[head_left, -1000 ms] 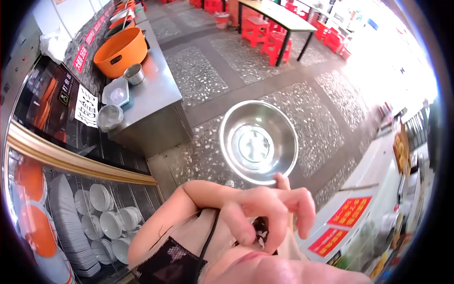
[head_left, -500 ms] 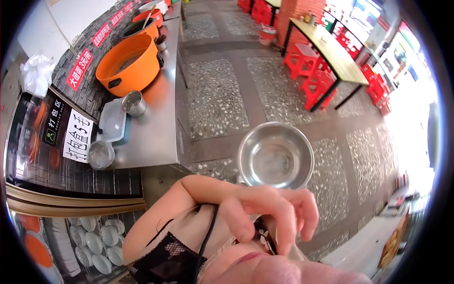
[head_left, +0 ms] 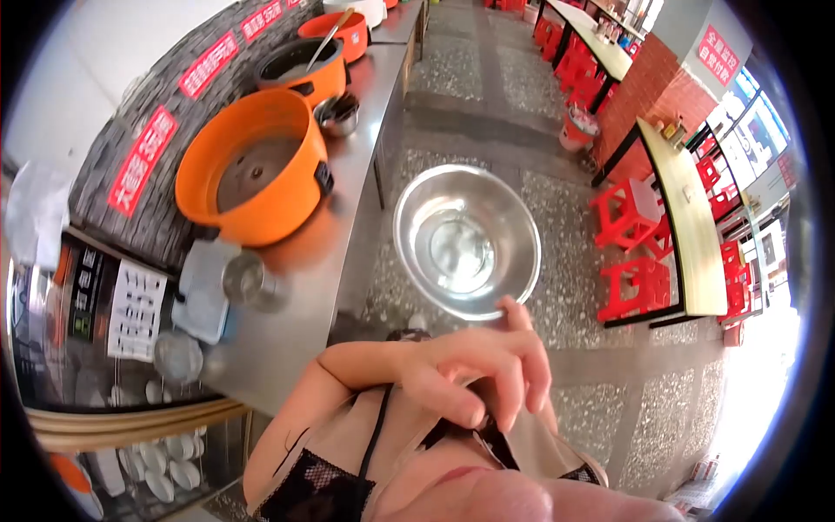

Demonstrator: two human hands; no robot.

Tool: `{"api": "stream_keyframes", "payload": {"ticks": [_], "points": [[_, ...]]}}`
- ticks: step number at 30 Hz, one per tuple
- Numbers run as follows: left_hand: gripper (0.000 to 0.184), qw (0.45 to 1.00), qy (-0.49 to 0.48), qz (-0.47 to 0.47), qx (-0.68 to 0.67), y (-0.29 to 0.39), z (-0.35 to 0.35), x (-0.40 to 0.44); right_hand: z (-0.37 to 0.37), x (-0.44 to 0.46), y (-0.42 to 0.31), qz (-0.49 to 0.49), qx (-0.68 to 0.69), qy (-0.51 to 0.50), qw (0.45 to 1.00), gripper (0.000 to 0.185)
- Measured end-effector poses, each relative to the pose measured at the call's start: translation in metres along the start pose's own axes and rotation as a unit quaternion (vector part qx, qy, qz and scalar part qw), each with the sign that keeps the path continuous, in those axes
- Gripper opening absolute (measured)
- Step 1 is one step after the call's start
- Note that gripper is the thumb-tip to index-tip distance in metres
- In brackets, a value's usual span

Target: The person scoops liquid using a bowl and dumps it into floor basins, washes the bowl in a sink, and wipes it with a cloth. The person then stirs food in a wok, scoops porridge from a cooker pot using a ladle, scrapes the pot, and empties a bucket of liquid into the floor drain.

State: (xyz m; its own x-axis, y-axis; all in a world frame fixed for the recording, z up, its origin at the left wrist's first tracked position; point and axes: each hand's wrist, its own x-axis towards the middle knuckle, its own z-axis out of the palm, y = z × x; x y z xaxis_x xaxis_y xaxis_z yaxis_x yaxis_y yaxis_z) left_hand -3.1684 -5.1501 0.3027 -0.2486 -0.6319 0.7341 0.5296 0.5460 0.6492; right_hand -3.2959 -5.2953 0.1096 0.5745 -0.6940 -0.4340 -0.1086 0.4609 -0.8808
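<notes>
A shiny stainless steel basin (head_left: 513, 213) is held out in front of me, its inside facing up toward the camera. My left hand (head_left: 478, 370) is raised close below my face, fingers loosely bent and apart, holding nothing visible. Beyond it, a fingertip of what looks like my right hand (head_left: 515, 313) rests at the basin's near rim. The rest of that hand is hidden behind the left one. Bright glare fills the basin's bottom, so I cannot tell whether it contains any liquid.
On my left runs a steel counter (head_left: 300, 326) with orange pots (head_left: 300, 174), a metal cup (head_left: 248, 280) and a plastic container (head_left: 204, 287). Bowls (head_left: 156, 461) stand in the cabinet below. To the right are a table (head_left: 683, 209) and red stools (head_left: 639, 291) on a speckled floor.
The view has turned, and counter and tables appear shifted. The basin now sits further left and higher in view. A fingertip now shows at its near rim. My left hand stays raised.
</notes>
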Motion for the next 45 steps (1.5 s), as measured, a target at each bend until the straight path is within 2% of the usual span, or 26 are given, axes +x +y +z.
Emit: {"api": "stream_keyframes", "payload": {"ticks": [4,6,8,10,13,14,15,17,18,19,21,22,23,26,29,30,32,36,37,38,39,40,41,42,44,45], "points": [[0.005,0.996,0.068,-0.023,0.050,0.011,-0.130,0.034,0.011,0.091,-0.034,0.044,0.005,0.045,0.998,0.013],[0.007,0.995,0.082,-0.025,0.059,0.007,-0.187,0.050,0.014,0.140,-0.060,0.049,0.016,0.058,0.997,0.014],[0.006,0.975,0.092,-0.065,0.192,0.002,-0.247,0.060,0.018,0.198,-0.085,0.046,0.029,0.064,0.996,0.015],[0.006,0.966,0.118,-0.097,0.210,-0.007,-0.312,0.065,0.019,0.265,-0.101,0.050,0.037,0.057,0.996,0.016],[0.010,0.907,0.202,-0.114,0.351,-0.025,-0.423,0.062,0.027,0.368,-0.116,-0.029,-0.061,0.078,0.995,0.015],[0.011,0.880,0.250,-0.141,0.377,-0.031,-0.464,0.054,0.035,0.406,-0.130,0.040,-0.031,0.060,0.997,0.016],[0.013,0.849,0.300,-0.165,0.402,-0.036,-0.505,0.043,0.045,0.442,-0.146,0.109,-0.004,0.042,0.993,0.019],[0.013,0.761,0.458,-0.223,0.402,-0.027,-0.574,0.025,0.077,0.520,-0.161,0.103,0.039,0.008,0.994,0.020],[0.014,0.700,0.519,-0.218,0.439,-0.023,-0.610,0.007,0.095,0.554,-0.168,0.106,0.046,-0.019,0.993,0.018],[0.016,0.672,0.577,-0.210,0.414,-0.013,-0.639,-0.016,0.117,0.590,-0.179,0.124,0.021,-0.036,0.991,0.020],[0.018,0.565,0.646,-0.213,0.467,0.036,-0.666,-0.037,0.173,0.663,-0.197,0.145,0.003,-0.049,0.988,0.022],[0.016,0.543,0.678,-0.179,0.462,0.054,-0.681,-0.062,0.202,0.698,-0.201,0.152,0.008,-0.046,0.987,0.023],[0.015,0.486,0.684,-0.167,0.517,0.075,-0.689,-0.076,0.226,0.733,-0.202,0.161,-0.015,-0.058,0.985,0.024],[0.014,0.374,0.761,-0.131,0.514,0.135,-0.703,-0.111,0.305,0.835,-0.193,0.181,-0.029,-0.081,0.980,0.024],[0.016,0.275,0.761,-0.127,0.573,0.190,-0.732,-0.171,0.373,0.913,-0.173,0.193,-0.035,-0.092,0.976,0.019],[0.017,0.248,0.774,-0.138,0.565,0.206,-0.743,-0.183,0.387,0.944,-0.159,0.240,-0.023,-0.085,0.967,0.017],[0.020,0.171,0.744,-0.154,0.628,0.233,-0.773,-0.233,0.416,0.970,-0.155,0.265,-0.045,-0.076,0.960,0.018],[0.032,-0.001,0.703,-0.301,0.644,0.267,-0.811,-0.254,0.435,1.004,-0.140,0.291,-0.059,-0.094,0.950,0.026],[0.037,-0.052,0.676,-0.342,0.650,0.273,-0.817,-0.268,0.447,0.989,-0.157,0.285,-0.078,-0.118,0.948,0.015],[0.041,-0.099,0.646,-0.385,0.652,0.277,-0.822,-0.282,0.456,0.977,-0.175,0.290,-0.109,-0.136,0.941,0.023],[0.045,-0.111,0.658,-0.395,0.632,0.280,-0.827,-0.295,0.461,0.970,-0.190,0.297,-0.139,-0.151,0.933,0.031],[0.050,-0.118,0.669,-0.405,0.612,0.284,-0.832,-0.306,0.462,0.971,-0.207,0.284,-0.293,-0.141,0.902,0.053],[0.051,-0.103,0.688,-0.432,0.574,0.290,-0.835,-0.316,0.459,0.979,-0.206,0.140,-0.396,-0.099,0.902,0.068],[0.054,-0.068,0.720,-0.427,0.544,0.294,-0.838,-0.320,0.475,0.951,-0.228,-0.115,-0.509,-0.025,0.853,0.064],[0.055,-0.031,0.779,-0.415,0.468,0.299,-0.843,-0.331,0.493,0.938,-0.247,-0.429,-0.576,0.007,0.695,0.049],[0.055,-0.036,0.781,-0.421,0.460,0.298,-0.844,-0.328,0.518,0.924,-0.260,-0.325,-0.523,-0.122,0.779,0.043]]}}
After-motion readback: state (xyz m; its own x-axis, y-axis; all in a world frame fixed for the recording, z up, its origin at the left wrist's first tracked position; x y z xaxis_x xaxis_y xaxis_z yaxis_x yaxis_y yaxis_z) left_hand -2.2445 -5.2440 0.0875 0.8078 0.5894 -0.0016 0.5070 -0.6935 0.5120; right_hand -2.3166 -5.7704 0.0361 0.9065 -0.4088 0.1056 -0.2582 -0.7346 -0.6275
